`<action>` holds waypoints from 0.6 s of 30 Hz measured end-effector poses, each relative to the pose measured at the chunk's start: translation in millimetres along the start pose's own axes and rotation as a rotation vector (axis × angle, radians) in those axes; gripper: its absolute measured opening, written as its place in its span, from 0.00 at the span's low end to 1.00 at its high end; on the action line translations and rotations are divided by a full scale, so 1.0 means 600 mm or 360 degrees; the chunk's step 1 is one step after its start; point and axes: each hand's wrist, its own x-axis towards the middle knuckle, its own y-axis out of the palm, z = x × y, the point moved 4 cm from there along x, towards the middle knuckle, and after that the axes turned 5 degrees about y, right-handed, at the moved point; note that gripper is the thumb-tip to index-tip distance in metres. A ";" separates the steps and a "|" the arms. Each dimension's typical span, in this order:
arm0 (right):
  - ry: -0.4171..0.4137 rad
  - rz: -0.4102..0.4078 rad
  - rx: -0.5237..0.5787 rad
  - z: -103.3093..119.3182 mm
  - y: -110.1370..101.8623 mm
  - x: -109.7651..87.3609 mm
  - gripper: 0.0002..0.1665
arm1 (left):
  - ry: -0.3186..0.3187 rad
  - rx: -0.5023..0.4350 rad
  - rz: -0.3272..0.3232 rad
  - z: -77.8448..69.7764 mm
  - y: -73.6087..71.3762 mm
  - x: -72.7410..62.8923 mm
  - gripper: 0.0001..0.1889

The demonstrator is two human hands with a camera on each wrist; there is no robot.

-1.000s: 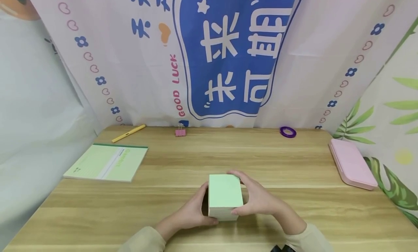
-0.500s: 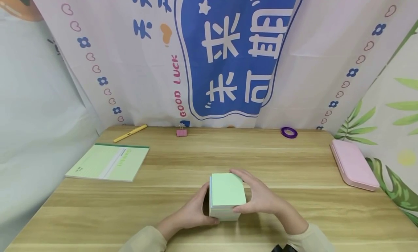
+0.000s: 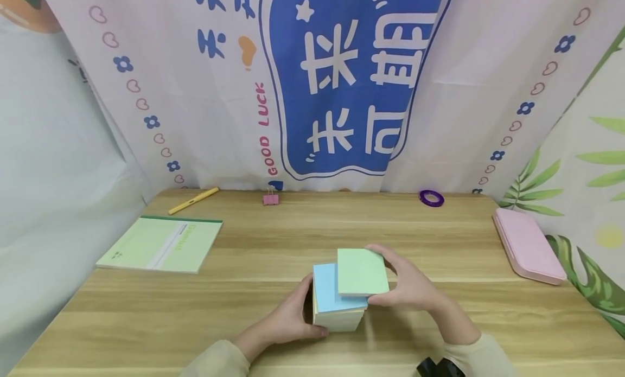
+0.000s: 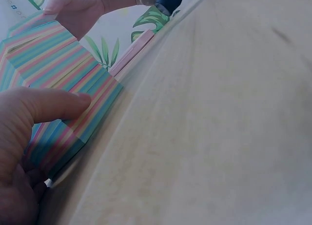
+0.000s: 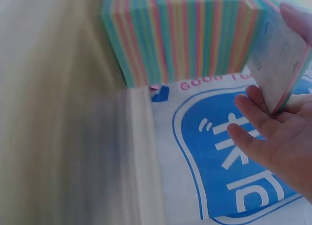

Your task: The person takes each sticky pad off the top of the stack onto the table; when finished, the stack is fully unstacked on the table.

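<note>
Note stack (image 3: 334,302) sits on the surface (image 3: 234,301), left hand (image 3: 294,317) clamped round its lower left. Right hand (image 3: 405,282) pinches the green-topped block (image 3: 362,272) by its edges, off to the right over the blue top; can't tell if they touch. Likely risk: loose pinch drops or fans the block; weak left grip lets the stack skew. Count: 1 stack, 1 block, 1 notebook (image 3: 161,244), 1 pen (image 3: 193,200), 1 clip (image 3: 270,199), 1 tape ring (image 3: 432,204), 1 pink case (image 3: 529,245)

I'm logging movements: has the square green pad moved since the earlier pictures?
Yes: in the head view, the square green pad has moved right and up, toward the purple ring.
</note>
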 end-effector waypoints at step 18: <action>0.0341 -0.0015 0.0104 -0.096 -0.012 0.163 0.45 | 0.0000 0.0055 0.0004 -0.003 -0.004 -0.005 0.53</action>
